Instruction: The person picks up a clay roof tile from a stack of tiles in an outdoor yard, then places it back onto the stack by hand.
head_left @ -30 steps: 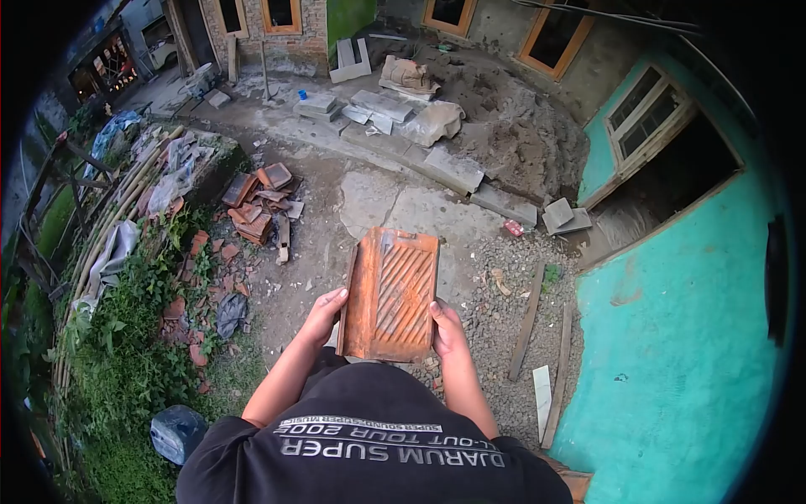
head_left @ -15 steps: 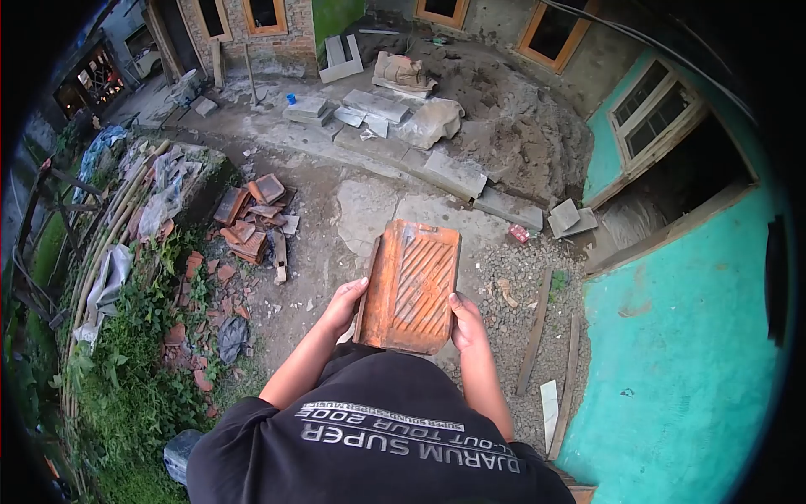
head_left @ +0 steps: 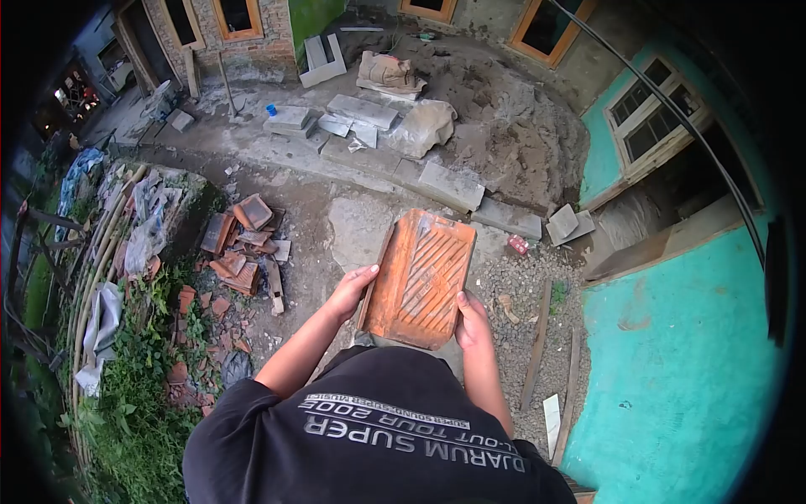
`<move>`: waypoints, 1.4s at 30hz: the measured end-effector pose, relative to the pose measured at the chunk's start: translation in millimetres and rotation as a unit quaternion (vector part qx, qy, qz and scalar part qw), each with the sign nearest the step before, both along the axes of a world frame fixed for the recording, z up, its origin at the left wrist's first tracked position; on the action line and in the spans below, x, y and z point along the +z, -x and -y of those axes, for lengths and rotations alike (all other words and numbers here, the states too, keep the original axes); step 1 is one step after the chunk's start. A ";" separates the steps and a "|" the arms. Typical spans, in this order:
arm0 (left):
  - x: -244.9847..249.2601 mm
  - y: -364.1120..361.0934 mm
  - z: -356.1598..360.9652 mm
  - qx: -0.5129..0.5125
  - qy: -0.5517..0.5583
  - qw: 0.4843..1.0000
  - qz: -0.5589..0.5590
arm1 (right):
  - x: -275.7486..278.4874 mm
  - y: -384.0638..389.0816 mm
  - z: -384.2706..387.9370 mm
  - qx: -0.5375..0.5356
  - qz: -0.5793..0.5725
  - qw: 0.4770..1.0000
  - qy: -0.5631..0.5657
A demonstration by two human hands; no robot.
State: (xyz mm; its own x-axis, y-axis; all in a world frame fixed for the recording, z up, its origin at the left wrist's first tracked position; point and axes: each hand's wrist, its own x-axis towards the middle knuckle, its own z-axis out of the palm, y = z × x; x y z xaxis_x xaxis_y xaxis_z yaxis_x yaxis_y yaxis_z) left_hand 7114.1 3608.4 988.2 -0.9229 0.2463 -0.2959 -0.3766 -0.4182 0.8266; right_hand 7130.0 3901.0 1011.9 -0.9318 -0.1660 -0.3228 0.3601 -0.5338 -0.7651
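I hold an orange clay roof tile out in front of my chest, ribbed face up and tilted a little to the right. My left hand grips its left edge with the fingers curled over the rim. On the lower right edge my right hand clasps it with the thumb on top. My black printed shirt fills the bottom of the view. The ground lies far below the tile.
A pile of old tiles lies on the dirt at left beside weeds and bamboo poles. Concrete blocks and a sand heap sit farther off. A turquoise wall rises at right, with planks at its foot.
The tile has shifted to the right and away from me and turned slightly clockwise, both hands still on it. The view has swung, so the ground slid leftward.
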 end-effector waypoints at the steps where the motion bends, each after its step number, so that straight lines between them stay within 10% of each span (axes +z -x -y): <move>1: 4.7 7.8 4.6 -0.001 0.005 1.000 -0.002 | 0.9 6.8 3.5 -0.001 0.001 1.000 0.004; 42: 14.8 340.7 70.9 0.300 0.058 0.952 0.001 | -21.0 507.7 116.5 0.301 0.008 0.952 0.049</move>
